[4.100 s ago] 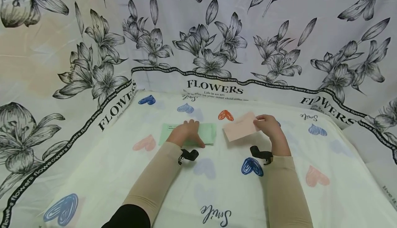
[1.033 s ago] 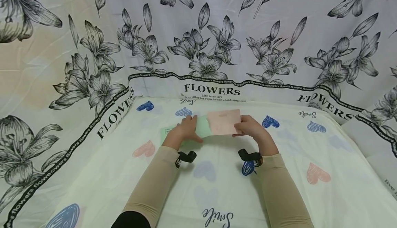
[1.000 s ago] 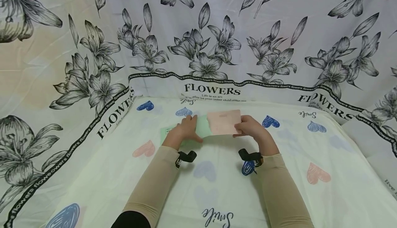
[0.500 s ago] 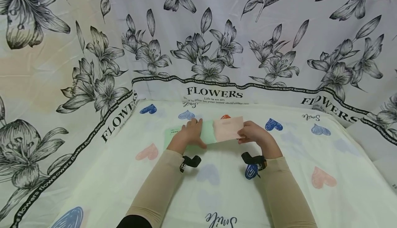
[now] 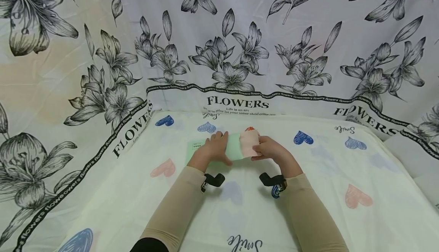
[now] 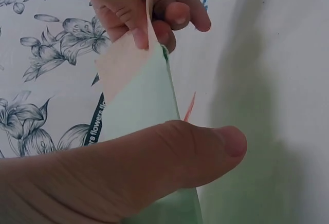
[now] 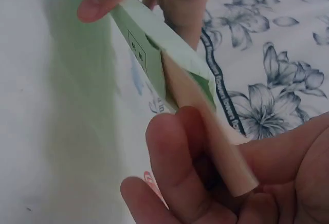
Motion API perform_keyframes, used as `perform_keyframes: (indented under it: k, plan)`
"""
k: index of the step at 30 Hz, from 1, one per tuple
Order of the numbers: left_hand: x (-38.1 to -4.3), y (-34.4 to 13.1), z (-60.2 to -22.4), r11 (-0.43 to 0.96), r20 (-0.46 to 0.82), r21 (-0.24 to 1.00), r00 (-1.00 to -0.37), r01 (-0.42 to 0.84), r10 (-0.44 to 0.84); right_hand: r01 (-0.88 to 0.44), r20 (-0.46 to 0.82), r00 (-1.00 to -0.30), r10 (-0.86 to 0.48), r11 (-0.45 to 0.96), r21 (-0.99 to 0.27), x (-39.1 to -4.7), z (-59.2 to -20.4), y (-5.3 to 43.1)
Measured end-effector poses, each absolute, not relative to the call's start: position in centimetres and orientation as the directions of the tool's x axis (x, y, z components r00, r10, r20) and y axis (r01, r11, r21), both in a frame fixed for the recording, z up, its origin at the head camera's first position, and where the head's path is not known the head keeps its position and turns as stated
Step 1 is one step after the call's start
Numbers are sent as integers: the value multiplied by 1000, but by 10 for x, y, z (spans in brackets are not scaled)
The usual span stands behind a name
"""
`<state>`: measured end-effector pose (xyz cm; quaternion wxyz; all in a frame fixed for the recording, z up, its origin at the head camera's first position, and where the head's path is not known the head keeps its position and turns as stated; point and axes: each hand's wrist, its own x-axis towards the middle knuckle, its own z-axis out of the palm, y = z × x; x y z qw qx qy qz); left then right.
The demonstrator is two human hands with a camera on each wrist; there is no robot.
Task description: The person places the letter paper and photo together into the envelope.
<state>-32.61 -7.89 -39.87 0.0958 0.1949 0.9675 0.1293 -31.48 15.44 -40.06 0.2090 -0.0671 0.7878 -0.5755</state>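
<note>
Right hand (image 5: 272,151) has the pink paper (image 5: 249,144) pinched between thumb and fingers, gripping the end that sticks out of the green envelope (image 5: 234,145). So the paper's partway in: one end is inside the envelope's mouth, and the other pokes out on the right, looking bent into a curve from the right wrist view. Can't tell how deep it goes, since the envelope hides that part.

Left hand (image 5: 216,147) is clamped over the middle of the envelope, thumb on the near side and fingers on the far side. Left of that hand, the envelope's end shows a little printed box (image 5: 197,145).

Everything's over a pale cloth (image 5: 253,214) with hearts on it. Just behind the envelope's mouth there's a red heart (image 5: 249,129), partly covered by the paper. Pink heart (image 5: 164,168) sits left of the envelope, and a dark blue heart (image 5: 303,137) is off to its right, past the right hand. Well behind the envelope, a floral sheet (image 5: 205,27) fills the background. Both beige sleeves (image 5: 178,206) come in from the near side of the envelope.
</note>
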Motion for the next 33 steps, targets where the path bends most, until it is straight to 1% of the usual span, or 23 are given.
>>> perform_keyframes:
  k: [4,9,11,14,21,26,33]
  plan:
    - [-324,-80,-401,898,-146,281,-910,338,388,128,-274,-904,-328,404,-906,-313,-397,151]
    - [-325,-84,-402,911,-154,264,-919,316,363,128,-267,-943,-200,521,-844,-311,-384,157]
    - [-326,-85,-401,913,-150,261,-921,314,360,128,-259,-949,-178,535,-835,-311,-380,160]
    - [-326,-84,-401,909,-139,273,-922,316,363,97,-241,-948,-207,533,-841,-309,-378,163]
    - [-324,-79,-402,899,-150,290,-912,328,381,1,-199,-922,-333,512,-859,-300,-384,163]
    - [-323,-82,-402,909,-153,290,-923,300,353,-8,-199,-911,-360,499,-866,-300,-382,159]
    - [-325,-86,-402,912,-155,286,-925,293,346,-9,-207,-901,-381,494,-870,-301,-379,150]
